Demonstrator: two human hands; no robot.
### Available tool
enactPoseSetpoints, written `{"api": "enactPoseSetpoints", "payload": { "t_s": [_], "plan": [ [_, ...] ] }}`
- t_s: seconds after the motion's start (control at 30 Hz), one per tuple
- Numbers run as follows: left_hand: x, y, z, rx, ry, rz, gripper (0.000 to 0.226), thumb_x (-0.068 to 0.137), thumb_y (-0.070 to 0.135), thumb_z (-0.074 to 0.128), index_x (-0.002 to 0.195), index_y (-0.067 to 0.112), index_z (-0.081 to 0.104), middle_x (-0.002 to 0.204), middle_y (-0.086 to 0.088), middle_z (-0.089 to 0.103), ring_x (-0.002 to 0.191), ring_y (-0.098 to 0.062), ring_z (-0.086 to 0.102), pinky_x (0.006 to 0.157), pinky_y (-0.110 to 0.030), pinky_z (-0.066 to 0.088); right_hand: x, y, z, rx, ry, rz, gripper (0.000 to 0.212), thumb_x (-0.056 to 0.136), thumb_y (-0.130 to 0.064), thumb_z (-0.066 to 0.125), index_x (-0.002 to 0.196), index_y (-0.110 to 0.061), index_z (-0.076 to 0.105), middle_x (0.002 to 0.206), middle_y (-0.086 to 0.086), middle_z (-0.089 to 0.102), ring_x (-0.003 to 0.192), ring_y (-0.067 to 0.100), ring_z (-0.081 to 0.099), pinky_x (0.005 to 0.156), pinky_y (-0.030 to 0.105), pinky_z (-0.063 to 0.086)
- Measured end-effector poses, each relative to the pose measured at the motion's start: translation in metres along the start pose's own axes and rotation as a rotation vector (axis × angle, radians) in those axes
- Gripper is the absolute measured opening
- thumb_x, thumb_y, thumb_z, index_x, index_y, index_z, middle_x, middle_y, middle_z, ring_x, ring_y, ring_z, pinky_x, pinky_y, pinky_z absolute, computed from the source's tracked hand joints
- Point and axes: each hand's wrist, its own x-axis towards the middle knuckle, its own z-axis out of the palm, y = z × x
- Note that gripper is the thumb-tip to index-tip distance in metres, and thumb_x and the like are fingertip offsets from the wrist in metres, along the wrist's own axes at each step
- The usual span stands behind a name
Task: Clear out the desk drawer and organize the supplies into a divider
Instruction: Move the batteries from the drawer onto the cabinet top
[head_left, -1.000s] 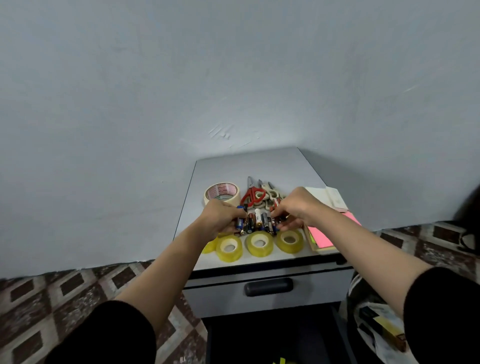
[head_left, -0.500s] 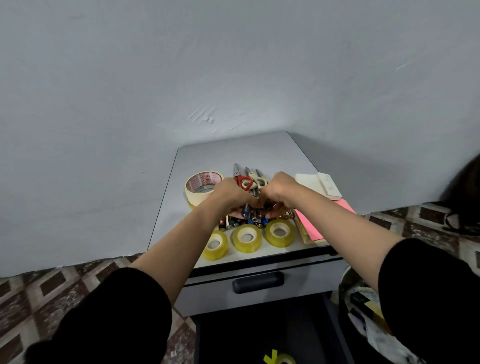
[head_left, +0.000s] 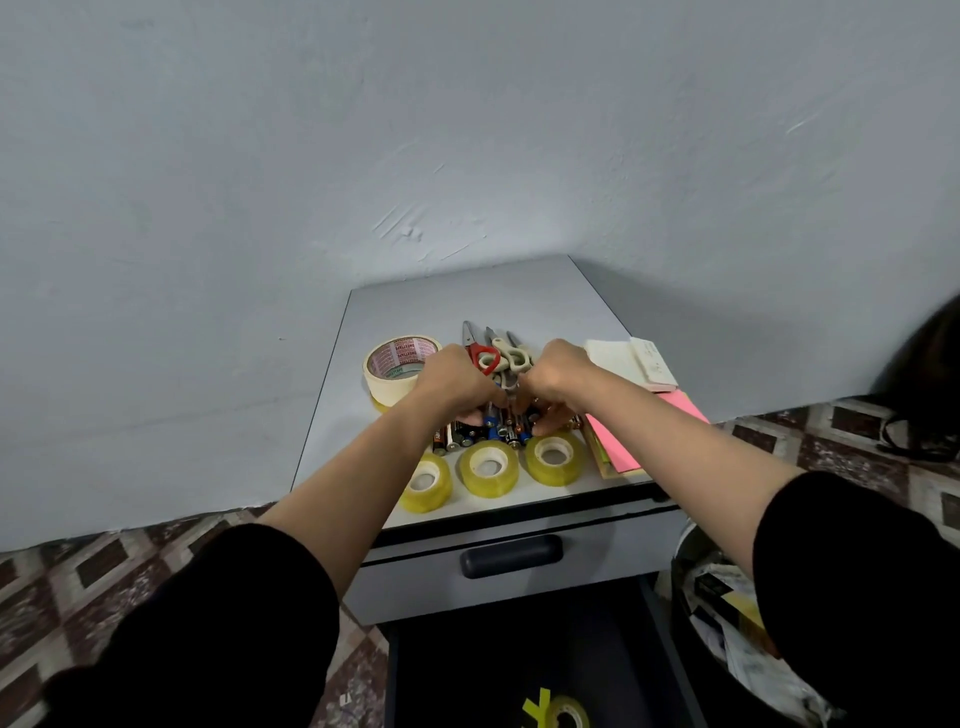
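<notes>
Where the hands meet: the left hand (head_left: 457, 382) and right hand (head_left: 558, 374) come together at the middle of the frame over a heap of batteries (head_left: 483, 431) on the grey cabinet top (head_left: 467, 301).
Batteries: they lie loose, between the scissors further up the frame and the tape row below.
Scissors: red-handled scissors (head_left: 485, 358) and cream-handled scissors (head_left: 514, 358) lie side by side just above the hands, blades toward the wall.
Masking tape (head_left: 397, 364): a wide cream roll, left of centre; the left hand covers its right edge.
Clear tape rolls (head_left: 488, 467): three yellowish rolls lie flat in a row along the front edge; the left forearm crosses the leftmost.
Paper: a white pad (head_left: 623, 361) lies right of centre, with pink notes (head_left: 618, 441) below it; the right forearm passes over them.
Upper drawer (head_left: 415, 582): closed, with a dark handle, below the cabinet top.
Lower drawer (head_left: 519, 665): pulled out at the bottom of the frame, dark inside, with a loose tape roll (head_left: 566, 714) at the bottom edge.
Bin (head_left: 722, 613): lower right, holding papers, partly behind the right sleeve.
In the way: both hands hide the far half of the heap, so the battery count cannot be told.
Left hand: knuckles up, fingers curled down onto the heap, thumb at its near side, gripping batteries.
Right hand: the same pose mirrored, thumb at the heap's right, knuckles almost touching the other hand's.
Arms: bare forearms in black sleeves rise from the lower corners and converge.
</notes>
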Motion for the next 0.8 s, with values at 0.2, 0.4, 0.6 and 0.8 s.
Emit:
{"api": "enactPoseSetpoints", "payload": {
  "t_s": [0.2, 0.4, 0.6, 0.8],
  "plan": [
    [0.003, 0.003, 0.003, 0.005, 0.005, 0.005, 0.027, 0.072, 0.014, 0.079, 0.09, 0.0, 0.064, 0.063, -0.007, 0.062, 0.033, -0.006, 0.055, 0.039, -0.016, 0.049, 0.0, 0.002, 0.0, -0.025, 0.015, -0.024, 0.019, 0.076, -0.002, 0.073, 0.089, 0.002, 0.06, 0.092, 0.018, 0.066, 0.06, 0.032, 0.067, 0.064, 0.04, 0.059],
    [0.007, -0.003, 0.005, 0.0, 0.032, 0.025, 0.033, 0.068, 0.014, 0.082, 0.093, -0.002, 0.067, 0.074, -0.013, 0.07, 0.064, -0.019, 0.069, 0.074, -0.036, 0.059, 0.002, 0.005, -0.001, 0.001, 0.033, -0.018, 0.016, 0.084, -0.001, 0.062, 0.099, 0.006, 0.06, 0.097, 0.021, 0.065, 0.071, 0.037, 0.07, 0.061, 0.042, 0.059],
    [0.0, -0.009, 0.003, -0.021, 0.081, 0.062, 0.023, 0.072, 0.012, 0.079, 0.088, -0.002, 0.069, 0.079, -0.014, 0.069, 0.07, -0.02, 0.069, 0.074, -0.036, 0.059, -0.003, 0.008, -0.001, -0.004, 0.085, -0.056, 0.019, 0.084, -0.003, 0.062, 0.101, 0.005, 0.061, 0.096, 0.02, 0.066, 0.077, 0.035, 0.07, 0.071, 0.042, 0.059],
    [-0.033, -0.015, -0.001, -0.176, 0.17, 0.131, 0.01, 0.083, 0.003, 0.065, 0.075, 0.007, 0.067, 0.071, -0.007, 0.065, 0.051, -0.008, 0.059, 0.056, -0.017, 0.053, -0.029, 0.009, -0.008, 0.023, 0.127, -0.104, 0.014, 0.083, -0.001, 0.064, 0.096, 0.007, 0.063, 0.086, 0.017, 0.068, 0.062, 0.028, 0.068, 0.061, 0.037, 0.059]
  ]
}}
